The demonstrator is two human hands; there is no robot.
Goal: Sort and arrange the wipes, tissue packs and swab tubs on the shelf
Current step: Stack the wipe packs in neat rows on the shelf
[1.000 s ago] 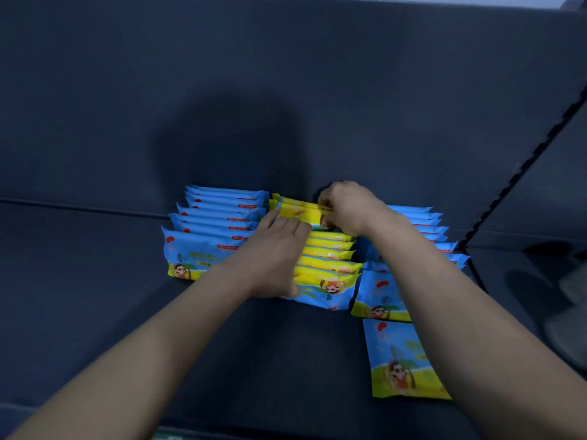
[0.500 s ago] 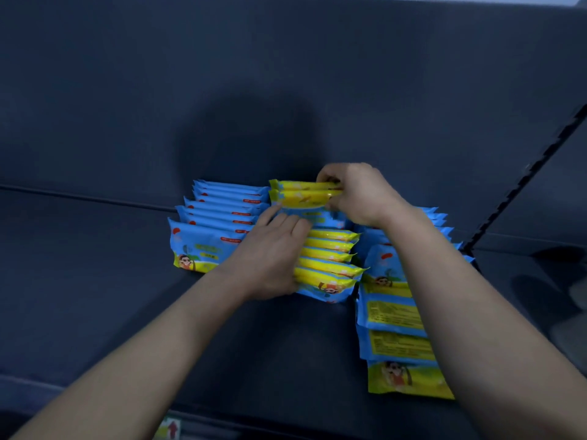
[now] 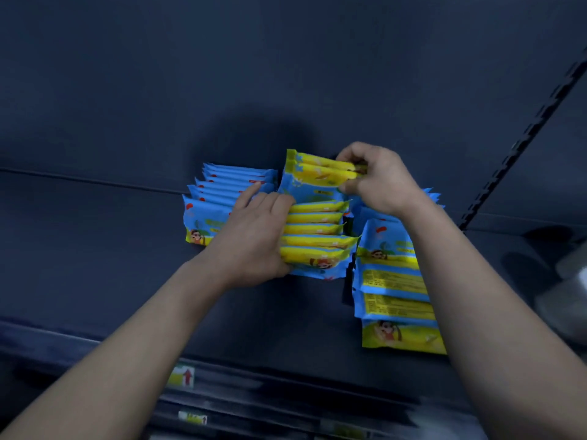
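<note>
Over the back end of the middle row (image 3: 314, 236) of wipe packs, the right hand (image 3: 378, 179) holds the lifted packs (image 3: 317, 173) clear of the others. Its thumb and curled fingers are clamped on their right end. At least two yellow edges show on top, with a blue face hanging below; the exact count cannot be told. The bunch tilts slightly, its left end free.

The middle row itself stands on edge on the shelf (image 3: 95, 249), yellow edges up, running from front to back. The left hand (image 3: 254, 236) lies against the left side of the middle row, fingers straight and together, pointing to the back, with the thumb at the frontmost pack. It grips nothing.

Just left of the middle row, partly behind that hand, the left row (image 3: 228, 192) stands on edge with blue edges up. Just right of the middle row, the right row (image 3: 394, 274) leans flatter and overlapping; printed faces and yellow label panels show, and its front pack reaches nearer the shelf's front edge than the middle row does.

Behind the middle row rises the dark back panel (image 3: 286, 74). Well to its right, a slotted upright (image 3: 521, 144) runs diagonally, and pale blurred objects (image 3: 565, 296) sit at the frame's edge. Below the middle row, on the shelf's front strip, is a small price label (image 3: 184, 376).
</note>
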